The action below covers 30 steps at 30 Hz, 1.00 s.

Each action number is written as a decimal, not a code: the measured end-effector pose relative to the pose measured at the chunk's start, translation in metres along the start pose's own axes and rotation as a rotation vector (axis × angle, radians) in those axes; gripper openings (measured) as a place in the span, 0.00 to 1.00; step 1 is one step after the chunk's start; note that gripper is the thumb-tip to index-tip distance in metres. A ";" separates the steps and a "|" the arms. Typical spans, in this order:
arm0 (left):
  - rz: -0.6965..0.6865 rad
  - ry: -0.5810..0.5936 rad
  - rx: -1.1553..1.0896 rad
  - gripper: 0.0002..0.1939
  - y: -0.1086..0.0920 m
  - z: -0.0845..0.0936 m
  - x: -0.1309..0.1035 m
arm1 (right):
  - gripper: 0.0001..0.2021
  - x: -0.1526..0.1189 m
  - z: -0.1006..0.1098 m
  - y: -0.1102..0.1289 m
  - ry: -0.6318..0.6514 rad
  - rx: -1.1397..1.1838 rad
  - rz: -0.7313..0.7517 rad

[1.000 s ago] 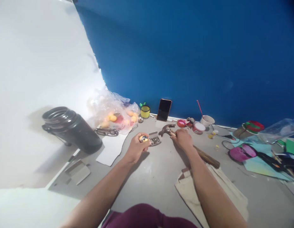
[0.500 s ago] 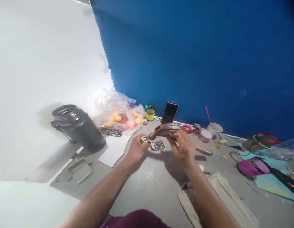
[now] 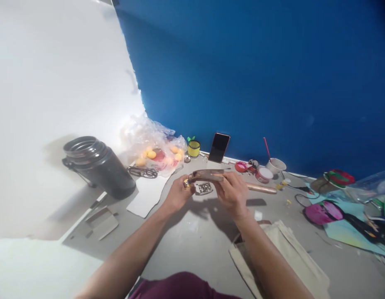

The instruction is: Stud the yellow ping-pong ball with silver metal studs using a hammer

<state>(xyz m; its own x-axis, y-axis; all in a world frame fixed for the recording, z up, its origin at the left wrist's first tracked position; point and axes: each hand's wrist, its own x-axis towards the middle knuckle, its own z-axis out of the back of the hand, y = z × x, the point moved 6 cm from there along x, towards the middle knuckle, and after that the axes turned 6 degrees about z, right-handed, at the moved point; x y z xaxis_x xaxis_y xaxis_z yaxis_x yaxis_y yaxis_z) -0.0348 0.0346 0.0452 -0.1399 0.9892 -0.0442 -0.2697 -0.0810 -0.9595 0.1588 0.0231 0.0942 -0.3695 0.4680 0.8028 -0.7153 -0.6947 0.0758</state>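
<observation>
My right hand (image 3: pixel 232 192) is closed around a claw hammer (image 3: pixel 207 175) close to its head, and the wooden handle sticks out to the right. In my left hand (image 3: pixel 179 193) the fingers pinch a small round yellow thing with dark and shiny spots (image 3: pixel 186 183). The hammer's striking end is at this yellow thing and partly covers it; whether they touch I cannot tell. Below the hammer, between my hands, a small open box (image 3: pixel 205 188) of shiny metal bits, too small to name, lies on the table.
A dark flask (image 3: pixel 100 168) without a lid stands left, near glasses (image 3: pixel 142 172), white paper (image 3: pixel 145 197) and a plastic bag (image 3: pixel 151 141). A phone (image 3: pixel 219 148) leans at the blue wall. Right are a cup (image 3: pixel 276 166), a cream cloth (image 3: pixel 284 253) and a pink eye mask-like item (image 3: pixel 323 212).
The hammer head has moved left and down onto or close over the yellow thing, covering more of it. My left hand stays nearly in place; the view has shifted slightly.
</observation>
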 end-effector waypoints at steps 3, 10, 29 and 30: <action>0.067 0.049 0.004 0.11 0.002 -0.003 0.000 | 0.07 -0.002 0.003 -0.005 -0.068 0.008 -0.072; 0.088 0.101 -0.015 0.09 -0.001 -0.008 -0.005 | 0.10 -0.005 -0.015 -0.023 0.100 0.022 -0.138; 0.035 0.248 -0.401 0.22 0.001 -0.027 -0.008 | 0.13 -0.059 -0.068 -0.111 0.615 -0.293 -0.513; 0.031 0.229 -0.362 0.22 0.001 -0.027 -0.008 | 0.14 -0.059 -0.070 -0.109 0.605 -0.300 -0.498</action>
<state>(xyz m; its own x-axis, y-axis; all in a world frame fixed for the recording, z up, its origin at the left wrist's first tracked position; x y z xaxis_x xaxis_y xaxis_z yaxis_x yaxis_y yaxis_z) -0.0080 0.0294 0.0367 0.0835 0.9919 -0.0957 0.0889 -0.1031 -0.9907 0.2174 0.1096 -0.0023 -0.1622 0.9532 0.2552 -0.9748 -0.1949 0.1086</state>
